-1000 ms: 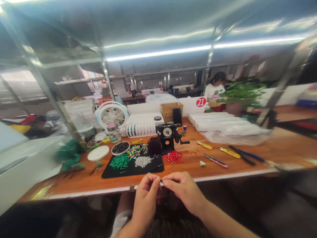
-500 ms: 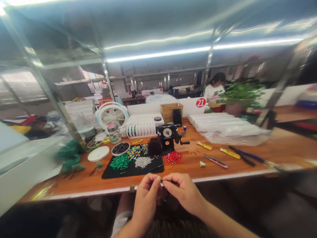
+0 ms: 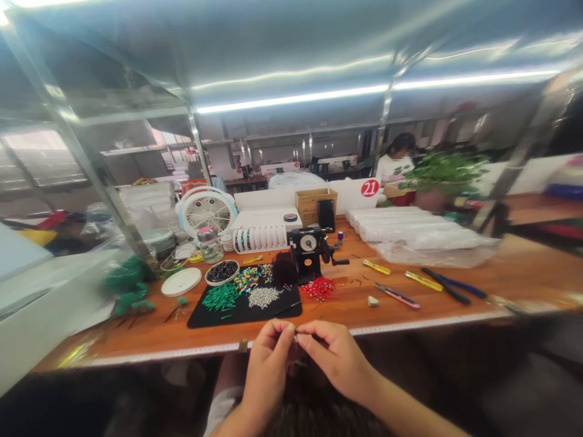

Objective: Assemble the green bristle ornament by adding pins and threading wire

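Observation:
My left hand (image 3: pixel 268 364) is closed in a pinch at the front edge of the bench, thumb against fingertips. Close beside it my right hand (image 3: pixel 337 358) pinches too, the two sets of fingertips meeting. Whatever sits between them is too small to name. Just beyond lies a black mat (image 3: pixel 268 315) bearing green tube-like pieces (image 3: pixel 221 297), silvery beads (image 3: pixel 264 297) and mixed coloured beads (image 3: pixel 247 279). A heap of red pieces (image 3: pixel 319 288) lies right of the mat, in front of a black hand-cranked machine with a dial (image 3: pixel 308 244).
A dish of dark beads (image 3: pixel 222 272), a white lid (image 3: pixel 181 282), a glass jar (image 3: pixel 210 247) and a fan (image 3: pixel 208 213) stand left. Rightward lie a pink-handled tool (image 3: pixel 397 295), pliers (image 3: pixel 453 285), yellow tubes (image 3: pixel 423 281) and wrapped white rolls (image 3: pixel 410 227). A person (image 3: pixel 395 164) sits beyond.
My right fingertips have shifted slightly, the index finger and thumb now a little more apart. The left hand has barely moved, and the bench looks the same.

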Demonstrator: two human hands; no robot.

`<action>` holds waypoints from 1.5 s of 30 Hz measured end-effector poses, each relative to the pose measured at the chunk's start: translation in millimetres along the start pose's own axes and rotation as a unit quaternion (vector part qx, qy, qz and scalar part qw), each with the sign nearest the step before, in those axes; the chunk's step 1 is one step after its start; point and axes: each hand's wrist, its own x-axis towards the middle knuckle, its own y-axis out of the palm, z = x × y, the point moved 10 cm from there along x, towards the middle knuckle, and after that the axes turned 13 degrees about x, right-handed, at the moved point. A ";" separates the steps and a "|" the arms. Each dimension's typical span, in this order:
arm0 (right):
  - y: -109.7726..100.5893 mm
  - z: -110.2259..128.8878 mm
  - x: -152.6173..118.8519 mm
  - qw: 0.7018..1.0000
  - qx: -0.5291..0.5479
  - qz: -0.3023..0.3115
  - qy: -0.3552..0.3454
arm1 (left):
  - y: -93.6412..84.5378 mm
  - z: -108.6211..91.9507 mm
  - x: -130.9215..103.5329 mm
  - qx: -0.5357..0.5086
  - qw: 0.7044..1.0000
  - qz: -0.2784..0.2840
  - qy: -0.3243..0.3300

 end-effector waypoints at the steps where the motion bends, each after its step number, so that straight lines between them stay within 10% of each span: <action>1: -0.5 -0.8 -0.2 1.000 -0.002 -0.001 0.008 | -0.7 -1.0 -0.3 -0.002 1.000 -0.002 0.000; 45: -3.7 -20.2 2.6 0.987 0.123 -0.024 0.099 | 3.4 3.4 -0.9 -0.008 1.000 0.005 0.013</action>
